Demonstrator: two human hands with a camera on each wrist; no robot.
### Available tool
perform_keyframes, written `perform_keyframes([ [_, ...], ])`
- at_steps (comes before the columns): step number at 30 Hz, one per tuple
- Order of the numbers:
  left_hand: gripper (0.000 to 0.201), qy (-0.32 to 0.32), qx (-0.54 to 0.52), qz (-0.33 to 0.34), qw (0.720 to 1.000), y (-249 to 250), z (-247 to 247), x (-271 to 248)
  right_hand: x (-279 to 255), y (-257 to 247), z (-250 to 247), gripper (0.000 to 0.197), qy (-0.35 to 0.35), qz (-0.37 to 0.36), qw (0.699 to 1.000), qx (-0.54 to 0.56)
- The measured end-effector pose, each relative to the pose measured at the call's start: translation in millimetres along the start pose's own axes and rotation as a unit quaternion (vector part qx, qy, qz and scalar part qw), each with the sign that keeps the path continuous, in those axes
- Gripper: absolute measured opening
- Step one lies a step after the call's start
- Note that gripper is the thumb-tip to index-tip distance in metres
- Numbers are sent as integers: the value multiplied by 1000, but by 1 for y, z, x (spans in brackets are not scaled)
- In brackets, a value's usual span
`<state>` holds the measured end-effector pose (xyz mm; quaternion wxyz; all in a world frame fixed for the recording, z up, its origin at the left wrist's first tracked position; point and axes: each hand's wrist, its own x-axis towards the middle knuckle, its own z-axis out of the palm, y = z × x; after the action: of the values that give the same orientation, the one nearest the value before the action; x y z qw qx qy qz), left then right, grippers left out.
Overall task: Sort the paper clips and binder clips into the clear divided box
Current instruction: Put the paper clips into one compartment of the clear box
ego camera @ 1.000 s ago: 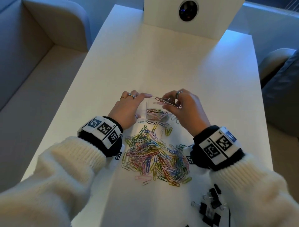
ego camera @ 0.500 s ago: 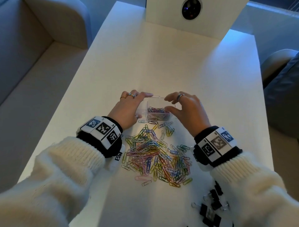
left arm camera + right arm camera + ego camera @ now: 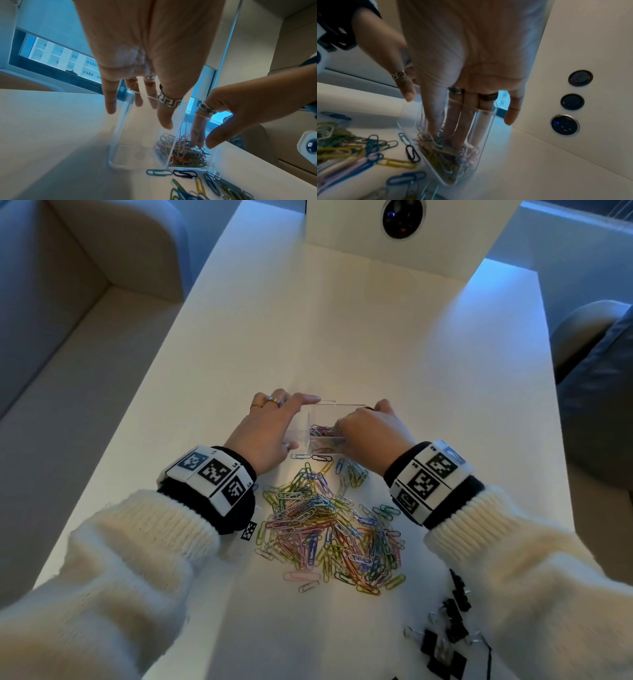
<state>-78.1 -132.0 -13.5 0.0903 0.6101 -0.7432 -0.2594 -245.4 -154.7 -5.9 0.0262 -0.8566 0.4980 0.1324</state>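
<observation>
— How is the box (image 3: 337,405) placed?
— Upright on the surface (image 3: 342,337), long axis left-right, steadied by the left hand (image 3: 270,433).
— And the right hand (image 3: 371,429)?
— Its straight fingers (image 3: 453,121) are pressed into the clips (image 3: 185,151) in the right compartment.

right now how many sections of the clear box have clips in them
1: the right section, where the right hand reaches in; the left section is empty.

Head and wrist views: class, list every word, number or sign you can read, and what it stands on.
No word or brand is readable anywhere.
Left wristband: square black-and-white code patterns; tiny corner characters, too small to read.
Small tag hanging below it: code pattern only.
Right wristband: as on the first band.
Round panel controls: lit symbols, blurred.
</observation>
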Motion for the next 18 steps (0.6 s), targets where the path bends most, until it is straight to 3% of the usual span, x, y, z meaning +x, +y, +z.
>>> perform_keyframes([
  [3,70,1,-3,-2,1000,0,0,0,-1,-3,1,20,42,-20,998,38],
  [5,70,4,-5,-2,1000,0,1,-1,-1,-7,4,30,-13,-35,997,70],
  [7,71,7,-3,-3,1000,0,1,-1,-1,-9,5,26,-41,-29,995,82],
  [12,70,8,8,-7,1000,1,1,-2,-5,-7,7,26,25,-6,989,143],
  [18,70,14,30,-5,999,1,3,-3,-2,-17,8,31,10,3,998,61],
])
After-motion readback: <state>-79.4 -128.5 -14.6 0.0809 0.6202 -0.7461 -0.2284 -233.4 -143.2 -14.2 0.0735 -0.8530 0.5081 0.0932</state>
